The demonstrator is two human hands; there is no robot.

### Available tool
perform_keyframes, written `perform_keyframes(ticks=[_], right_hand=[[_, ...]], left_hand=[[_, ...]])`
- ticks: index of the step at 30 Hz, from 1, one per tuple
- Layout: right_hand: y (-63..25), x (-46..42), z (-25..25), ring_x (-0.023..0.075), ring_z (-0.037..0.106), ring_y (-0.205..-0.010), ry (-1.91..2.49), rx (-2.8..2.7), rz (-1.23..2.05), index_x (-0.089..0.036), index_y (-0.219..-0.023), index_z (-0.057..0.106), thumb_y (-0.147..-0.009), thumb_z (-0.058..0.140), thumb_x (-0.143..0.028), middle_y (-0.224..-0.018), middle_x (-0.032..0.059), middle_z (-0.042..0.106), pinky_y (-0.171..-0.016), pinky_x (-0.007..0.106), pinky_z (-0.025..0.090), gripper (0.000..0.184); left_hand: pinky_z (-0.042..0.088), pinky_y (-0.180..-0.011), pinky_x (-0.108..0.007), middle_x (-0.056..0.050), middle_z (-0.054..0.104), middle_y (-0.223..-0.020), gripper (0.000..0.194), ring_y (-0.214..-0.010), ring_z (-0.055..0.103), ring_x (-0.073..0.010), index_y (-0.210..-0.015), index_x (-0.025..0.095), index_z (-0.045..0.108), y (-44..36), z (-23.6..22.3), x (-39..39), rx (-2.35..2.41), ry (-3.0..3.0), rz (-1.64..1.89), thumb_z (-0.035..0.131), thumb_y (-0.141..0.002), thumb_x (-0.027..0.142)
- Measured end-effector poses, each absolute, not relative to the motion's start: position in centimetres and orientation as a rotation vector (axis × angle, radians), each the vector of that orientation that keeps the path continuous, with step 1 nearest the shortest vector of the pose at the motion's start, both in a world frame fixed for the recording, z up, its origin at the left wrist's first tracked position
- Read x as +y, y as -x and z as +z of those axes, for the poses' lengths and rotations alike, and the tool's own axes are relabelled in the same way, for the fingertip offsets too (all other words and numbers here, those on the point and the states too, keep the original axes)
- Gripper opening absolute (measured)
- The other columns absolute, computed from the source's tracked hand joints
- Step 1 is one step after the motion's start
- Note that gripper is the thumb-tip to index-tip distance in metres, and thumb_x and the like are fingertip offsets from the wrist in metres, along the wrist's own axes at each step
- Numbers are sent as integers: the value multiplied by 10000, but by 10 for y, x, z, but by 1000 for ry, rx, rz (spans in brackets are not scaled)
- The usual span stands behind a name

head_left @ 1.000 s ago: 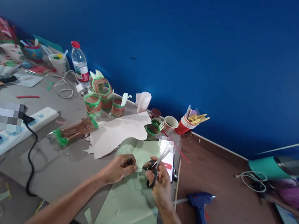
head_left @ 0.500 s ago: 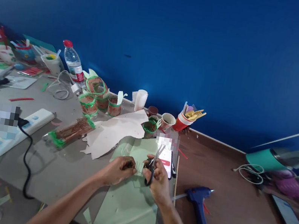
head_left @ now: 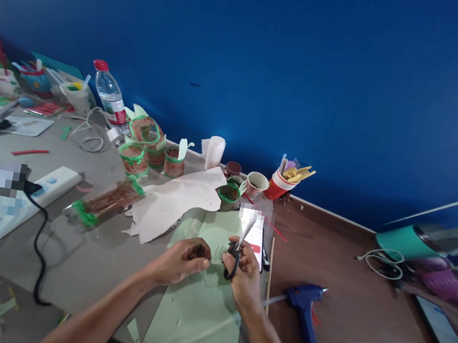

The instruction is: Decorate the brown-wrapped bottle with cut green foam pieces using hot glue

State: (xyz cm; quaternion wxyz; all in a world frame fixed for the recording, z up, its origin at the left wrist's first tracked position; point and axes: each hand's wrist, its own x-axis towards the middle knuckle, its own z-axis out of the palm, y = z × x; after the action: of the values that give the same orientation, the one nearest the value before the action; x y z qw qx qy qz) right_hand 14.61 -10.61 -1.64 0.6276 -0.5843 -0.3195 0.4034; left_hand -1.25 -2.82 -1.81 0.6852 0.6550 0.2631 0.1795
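My left hand (head_left: 184, 262) is closed, thumb and fingers pinched at the edge of a small pale green paper piece (head_left: 219, 253). Slits seem to run into that piece, though it blends with the green sheet behind it. Black-handled scissors (head_left: 232, 260) are in my right hand (head_left: 245, 275), fingers through and around the handles, blades pointing up and away. Both hands hover over the large pale green sheet (head_left: 203, 325), close to each other. A lit phone (head_left: 257, 236) lies just past the scissors, partly behind them.
A white paper offcut (head_left: 180, 201) and brown jars with green rims (head_left: 133, 160) lie beyond my left hand. To the right rests a blue glue gun (head_left: 307, 313). A power strip (head_left: 16, 206), a water bottle (head_left: 110, 94) and a red cup of tools (head_left: 280, 186) stand around.
My right hand and the scissors have turned slightly and drawn a little away from my left hand. The left fingers have shifted a little on the small green piece.
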Motion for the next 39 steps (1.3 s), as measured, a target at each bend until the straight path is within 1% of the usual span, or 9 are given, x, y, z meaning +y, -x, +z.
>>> perform_keyframes(ticks=[3, 6, 13, 21, 26, 29, 33, 36, 39], right_hand=[[-145, -106, -18, 71, 373, -495, 1341, -660, 901, -193, -970, 608, -640, 780, -331, -634, -48, 525, -450, 194, 302, 397], [-141, -106, -21, 70, 372, -495, 1329, -628, 892, -191, -969, 604, -625, 794, -329, -625, -53, 515, -453, 195, 300, 416], [-135, -107, -24, 96, 437, -540, 1321, -681, 881, -202, -985, 597, -651, 777, -328, -651, -44, 525, -483, 211, 345, 400], [-134, -106, -23, 81, 382, -496, 1311, -681, 924, -200, -978, 589, -643, 790, -333, -616, -57, 489, -449, 200, 304, 412], [-133, -107, -22, 83, 399, -507, 1318, -708, 938, -200, -969, 587, -655, 781, -340, -639, -48, 511, -459, 200, 331, 395], [-132, -107, -21, 88, 421, -517, 1323, -732, 934, -198, -974, 590, -663, 775, -352, -658, -38, 529, -466, 203, 357, 394], [-130, -107, -23, 97, 456, -543, 1335, -769, 930, -200, -967, 594, -652, 783, -360, -674, -30, 544, -483, 200, 390, 401], [-130, -106, -24, 105, 498, -573, 1324, -774, 935, -201, -951, 598, -649, 783, -352, -701, -16, 569, -506, 200, 413, 385], [-130, -107, -24, 114, 528, -603, 1292, -761, 977, -208, -947, 596, -639, 789, -328, -721, -9, 588, -529, 204, 426, 382]], left_hand=[[251, -499, -229, 41, 405, -666, 512, -573, 322, -96, -867, 161, 517, 9, -20, -30, 578, -1402, 396, 637, -713, 634], [246, -494, -229, 55, 374, -644, 506, -566, 311, -91, -846, 164, 501, 6, -22, -33, 586, -1390, 400, 673, -690, 614], [210, -473, -224, 85, 311, -583, 440, -530, 274, -77, -754, 187, 447, 3, -28, -34, 637, -1360, 425, 674, -701, 559], [194, -446, -217, 92, 324, -551, 311, -470, 268, -61, -741, 187, 467, 1, -24, -35, 710, -1322, 476, 649, -736, 440], [187, -445, -215, 94, 323, -558, 357, -473, 256, -60, -770, 179, 482, 2, -24, -33, 703, -1266, 518, 654, -728, 489], [179, -440, -214, 95, 319, -554, 379, -469, 245, -57, -780, 173, 494, 4, -26, -31, 686, -1251, 545, 640, -749, 521], [201, -426, -208, 101, 330, -501, 413, -438, 293, -60, -797, 167, 511, 5, -23, -30, 705, -1235, 591, 637, -749, 557], [234, -405, -195, 99, 391, -483, 430, -393, 345, -56, -797, 175, 501, 4, -17, -31, 721, -1164, 631, 664, -717, 565], [268, -388, -184, 52, 542, -568, 435, -375, 401, -46, -796, 179, 491, 2, -13, -31, 726, -1080, 650, 710, -676, 536]])
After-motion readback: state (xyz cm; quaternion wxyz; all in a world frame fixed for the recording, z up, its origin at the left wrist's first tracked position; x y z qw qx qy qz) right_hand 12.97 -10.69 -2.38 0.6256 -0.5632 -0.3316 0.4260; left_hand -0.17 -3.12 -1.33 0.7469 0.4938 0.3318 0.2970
